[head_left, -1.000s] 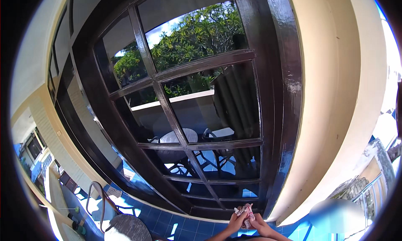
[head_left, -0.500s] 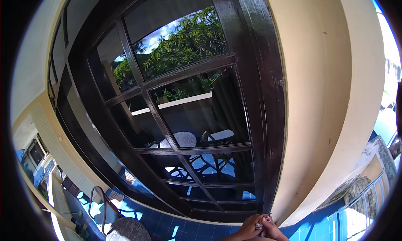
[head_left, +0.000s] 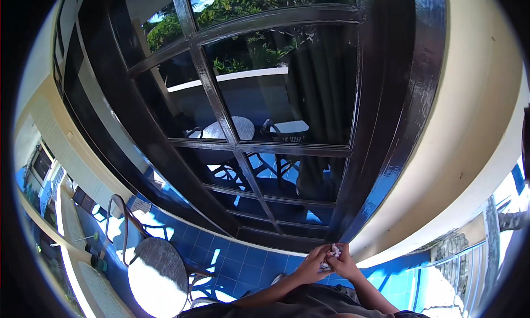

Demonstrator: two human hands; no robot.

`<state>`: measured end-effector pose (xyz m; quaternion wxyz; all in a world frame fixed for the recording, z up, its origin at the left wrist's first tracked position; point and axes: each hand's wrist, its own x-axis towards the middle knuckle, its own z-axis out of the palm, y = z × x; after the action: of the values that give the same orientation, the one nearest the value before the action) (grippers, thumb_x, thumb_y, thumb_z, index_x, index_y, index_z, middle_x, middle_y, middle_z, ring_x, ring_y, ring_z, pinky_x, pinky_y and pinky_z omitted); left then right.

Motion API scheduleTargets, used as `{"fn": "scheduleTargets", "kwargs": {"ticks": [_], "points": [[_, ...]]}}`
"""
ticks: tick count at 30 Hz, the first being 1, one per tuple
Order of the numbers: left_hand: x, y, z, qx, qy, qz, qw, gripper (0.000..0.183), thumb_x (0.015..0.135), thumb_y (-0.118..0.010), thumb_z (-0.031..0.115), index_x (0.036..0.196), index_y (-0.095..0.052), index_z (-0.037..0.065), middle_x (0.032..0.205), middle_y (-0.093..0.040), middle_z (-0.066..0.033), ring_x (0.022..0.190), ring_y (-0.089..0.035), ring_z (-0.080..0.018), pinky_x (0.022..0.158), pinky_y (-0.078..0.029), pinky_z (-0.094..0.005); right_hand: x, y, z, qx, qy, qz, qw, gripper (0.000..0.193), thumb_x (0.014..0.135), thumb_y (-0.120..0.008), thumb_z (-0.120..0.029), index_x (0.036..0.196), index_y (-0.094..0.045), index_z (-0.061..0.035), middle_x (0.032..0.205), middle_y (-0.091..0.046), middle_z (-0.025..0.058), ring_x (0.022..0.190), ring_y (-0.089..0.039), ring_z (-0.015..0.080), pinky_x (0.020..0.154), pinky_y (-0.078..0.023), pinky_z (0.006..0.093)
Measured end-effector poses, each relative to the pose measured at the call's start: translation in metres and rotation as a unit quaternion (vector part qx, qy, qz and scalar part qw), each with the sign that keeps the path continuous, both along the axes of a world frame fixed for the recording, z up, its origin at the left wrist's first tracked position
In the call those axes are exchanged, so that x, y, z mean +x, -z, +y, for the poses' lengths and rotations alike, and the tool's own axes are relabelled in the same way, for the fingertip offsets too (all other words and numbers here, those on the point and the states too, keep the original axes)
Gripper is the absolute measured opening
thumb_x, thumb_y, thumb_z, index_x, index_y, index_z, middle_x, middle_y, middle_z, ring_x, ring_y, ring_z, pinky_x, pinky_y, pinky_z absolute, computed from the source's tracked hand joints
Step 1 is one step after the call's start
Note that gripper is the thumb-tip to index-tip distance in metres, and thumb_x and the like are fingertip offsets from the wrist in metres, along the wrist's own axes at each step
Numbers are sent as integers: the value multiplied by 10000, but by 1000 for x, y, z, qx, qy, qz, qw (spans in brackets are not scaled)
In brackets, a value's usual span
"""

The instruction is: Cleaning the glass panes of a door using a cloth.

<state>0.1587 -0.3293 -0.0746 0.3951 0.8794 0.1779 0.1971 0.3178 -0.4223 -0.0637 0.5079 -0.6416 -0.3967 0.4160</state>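
Note:
My left hand (head_left: 311, 268) and my right hand (head_left: 345, 265) are close together low in the picture, in front of my body. Between them is a small crumpled cloth (head_left: 334, 252), whitish with pink and dark patches. Fingers of both hands are closed round it, and much of it is hidden by them. Just beyond my hands stands a tall dark brown wooden window frame (head_left: 295, 148) with glossy glass panes.
A round grey table (head_left: 157, 276) stands at the lower left, with a curved-back chair (head_left: 122, 227) beyond it. Blue tiles (head_left: 248, 260) cover the floor. A cream wall (head_left: 469, 152) rises on the right, near a pale railing (head_left: 458, 276). The panes reflect trees and furniture.
The view has tipped downward, so my hands, forearms and the round table show more fully. Both hands stay closed round the cloth.

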Motion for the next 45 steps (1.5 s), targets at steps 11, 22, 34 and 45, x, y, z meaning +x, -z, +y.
{"fn": "scheduleTargets", "kwargs": {"ticks": [11,22,34,45], "points": [[-92,-28,98,-83,65,28,994,1306,797,-907,457,1665,-42,7,1689,-148,-297,1537,-265,-486,1225,-321,-527,-61,-69,90,24,-240,-253,937,568,878,-771,-132,1361,-507,7,1240,-590,218,1132,-626,383,973,-517,427],[-205,-354,418,444,-281,-377,763,444,863,-745,63,1281,-598,31,1440,-546,-173,1330,-529,-357,1123,-417,-452,-25,-417,255,459,80,-607,644,552,753,-673,76,1298,-631,0,1295,-660,163,1207,-632,370,1007,-521,429],[-162,-504,437,605,-161,-412,662,247,902,-719,86,1129,-678,-4,1205,-640,-131,1084,-610,-296,963,-493,-373,-73,-601,369,539,165,-754,339,487,684,-619,139,1127,-686,-52,1147,-712,85,1125,-649,317,993,-505,407],[-138,-493,434,580,-177,-445,659,305,870,-759,150,1127,-691,0,1154,-643,-97,1013,-617,-255,894,-512,-341,-70,-619,359,478,127,-805,327,412,687,-733,69,1084,-700,-36,1128,-723,64,1079,-671,293,960,-520,387]]}}
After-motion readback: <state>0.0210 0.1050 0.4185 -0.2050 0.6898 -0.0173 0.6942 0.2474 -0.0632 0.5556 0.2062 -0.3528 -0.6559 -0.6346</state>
